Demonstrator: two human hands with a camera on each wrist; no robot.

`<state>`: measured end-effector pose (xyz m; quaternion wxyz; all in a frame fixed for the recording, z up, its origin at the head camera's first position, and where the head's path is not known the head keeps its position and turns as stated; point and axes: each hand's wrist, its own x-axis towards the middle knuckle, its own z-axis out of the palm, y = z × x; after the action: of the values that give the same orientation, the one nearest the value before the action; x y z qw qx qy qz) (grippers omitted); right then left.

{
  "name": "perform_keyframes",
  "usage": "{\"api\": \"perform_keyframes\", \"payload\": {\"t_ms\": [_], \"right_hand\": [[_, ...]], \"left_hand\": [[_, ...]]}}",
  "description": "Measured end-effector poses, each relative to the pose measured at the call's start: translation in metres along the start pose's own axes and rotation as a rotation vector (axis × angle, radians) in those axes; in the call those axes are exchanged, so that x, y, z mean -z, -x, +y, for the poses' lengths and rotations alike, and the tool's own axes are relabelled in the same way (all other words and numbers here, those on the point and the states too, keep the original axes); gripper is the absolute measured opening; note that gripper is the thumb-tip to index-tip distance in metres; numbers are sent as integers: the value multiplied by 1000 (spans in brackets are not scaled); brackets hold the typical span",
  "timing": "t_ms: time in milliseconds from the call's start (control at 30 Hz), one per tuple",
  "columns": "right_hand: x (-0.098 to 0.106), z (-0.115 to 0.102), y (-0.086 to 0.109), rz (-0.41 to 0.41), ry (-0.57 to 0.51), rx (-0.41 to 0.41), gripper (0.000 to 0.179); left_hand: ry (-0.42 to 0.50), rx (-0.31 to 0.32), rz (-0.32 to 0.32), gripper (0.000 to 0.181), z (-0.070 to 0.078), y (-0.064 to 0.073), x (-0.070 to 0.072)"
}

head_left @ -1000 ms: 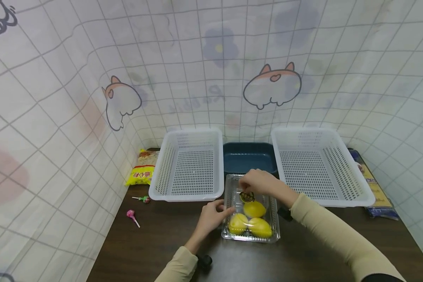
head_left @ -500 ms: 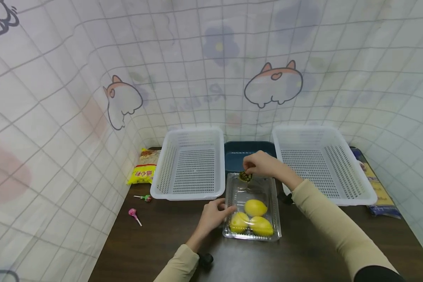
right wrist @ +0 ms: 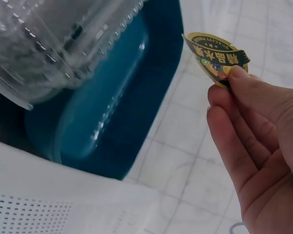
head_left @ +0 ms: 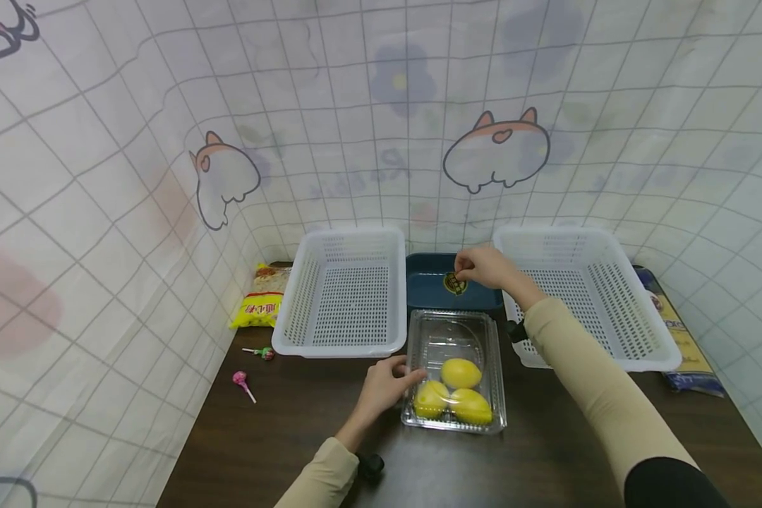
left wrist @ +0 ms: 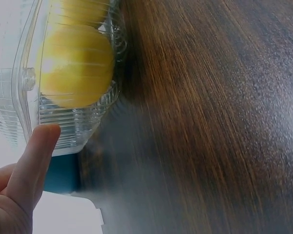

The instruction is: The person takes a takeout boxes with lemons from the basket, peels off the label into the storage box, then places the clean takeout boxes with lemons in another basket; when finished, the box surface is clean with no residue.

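My right hand pinches an oval black-and-gold sticker between thumb and fingertips, above the dark teal tray. Below the tray lies a lidded clear plastic clamshell box with three lemons inside. My left hand rests against the left side of that box. Its thumb is straight and touches the box wall in the left wrist view; the other fingers are partly hidden there. In the right wrist view the sticker is slightly bent and apart from the box.
White perforated baskets stand on either side of the tray, one left and one right. A yellow food bag and two lollipops lie at left. A blue-and-tan packet lies at right. A patterned curtain hangs behind.
The sticker has come away from the box lid, and my right hand has carried it up and away over the teal tray. My left hand stays at the box's side.
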<state>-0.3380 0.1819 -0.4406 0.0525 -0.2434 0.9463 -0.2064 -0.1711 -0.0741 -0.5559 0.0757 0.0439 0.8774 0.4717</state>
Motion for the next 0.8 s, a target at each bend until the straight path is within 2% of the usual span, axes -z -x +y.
{"api": "perform_keyframes", "payload": {"t_ms": [167,467,600,800], "right_hand": [[3,6,-12,-13,-35,-37,13],[-9,23,-33,-65,-98,-136,14],[-11,31,-39,-58,-81,-186,15],[-12,38,-47,-66,-33,-216,15]], "left_hand": [[6,7,5,60,0,1,1],[5,-2,-23,53,0,3,0],[11,5,-27,52,0,4,0],[20,0,-25,53,0,4,3]]}}
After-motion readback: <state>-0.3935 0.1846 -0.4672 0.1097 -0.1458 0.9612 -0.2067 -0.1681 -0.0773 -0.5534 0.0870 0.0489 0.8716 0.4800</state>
